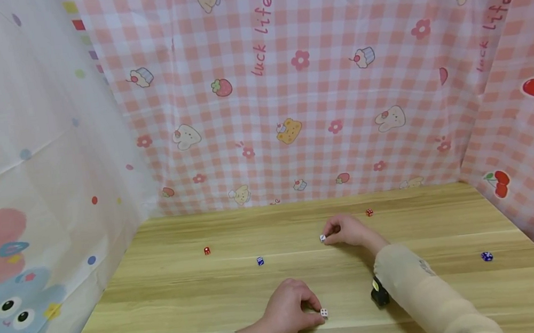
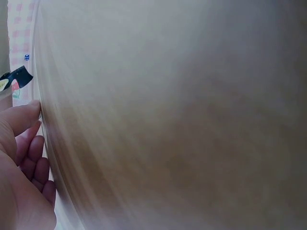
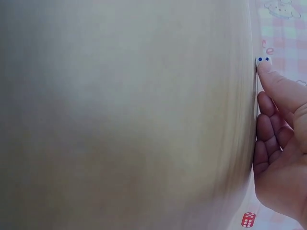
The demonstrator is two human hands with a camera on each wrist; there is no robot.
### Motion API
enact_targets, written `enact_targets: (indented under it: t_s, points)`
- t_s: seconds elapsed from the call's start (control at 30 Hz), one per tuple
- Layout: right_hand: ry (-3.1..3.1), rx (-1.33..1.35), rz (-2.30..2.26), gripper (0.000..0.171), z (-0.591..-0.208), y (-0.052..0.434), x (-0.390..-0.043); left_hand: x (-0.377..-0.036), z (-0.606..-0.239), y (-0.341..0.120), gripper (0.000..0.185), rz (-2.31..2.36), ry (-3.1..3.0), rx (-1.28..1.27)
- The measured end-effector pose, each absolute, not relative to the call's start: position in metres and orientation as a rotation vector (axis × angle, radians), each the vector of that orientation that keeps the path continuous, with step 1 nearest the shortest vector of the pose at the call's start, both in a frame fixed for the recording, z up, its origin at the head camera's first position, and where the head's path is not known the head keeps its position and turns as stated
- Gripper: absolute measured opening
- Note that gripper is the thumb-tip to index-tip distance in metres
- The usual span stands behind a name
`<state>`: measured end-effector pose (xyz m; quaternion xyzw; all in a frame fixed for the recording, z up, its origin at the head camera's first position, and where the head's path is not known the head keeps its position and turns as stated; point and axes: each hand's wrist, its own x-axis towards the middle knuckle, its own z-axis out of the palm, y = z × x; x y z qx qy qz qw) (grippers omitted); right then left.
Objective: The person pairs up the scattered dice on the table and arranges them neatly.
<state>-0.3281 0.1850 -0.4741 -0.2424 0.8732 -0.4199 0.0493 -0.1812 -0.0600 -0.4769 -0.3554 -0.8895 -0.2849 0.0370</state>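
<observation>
My left hand (image 1: 315, 307) rests curled on the near part of the wooden table (image 1: 188, 302), its fingertips pinching a white die with red pips (image 1: 324, 312). Farther back, my right hand (image 1: 327, 234) holds a second white die (image 1: 322, 238) at its fingertips. In the right wrist view one fingertip (image 3: 266, 69) presses on that die (image 3: 264, 60), which shows blue pips, while the other fingers curl below. The left wrist view shows only my left hand's curled fingers (image 2: 29, 153) against the blurred tabletop; its die is hidden.
Loose dice lie about: a red die (image 1: 206, 250) and a blue die (image 1: 260, 261) at left, a red die (image 1: 369, 212) behind my right hand, a dark blue die (image 1: 486, 256) at right. Patterned cloth walls (image 1: 290, 105) enclose the table on three sides.
</observation>
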Motion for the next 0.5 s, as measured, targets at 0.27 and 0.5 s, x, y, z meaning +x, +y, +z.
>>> enact_targets:
  t_s: [0.27, 0.5]
  points:
    - [2.617, -0.791, -1.276, 0.01, -0.472, 0.186, -0.316, -0.181, -0.478, -0.06, 0.015, -0.886, -2.702, -1.104]
    - [2.554, -0.841, -1.29, 0.012, -0.471, 0.188, -0.304, -0.182, -0.479, -0.06, 0.015, -0.882, -2.703, -1.104]
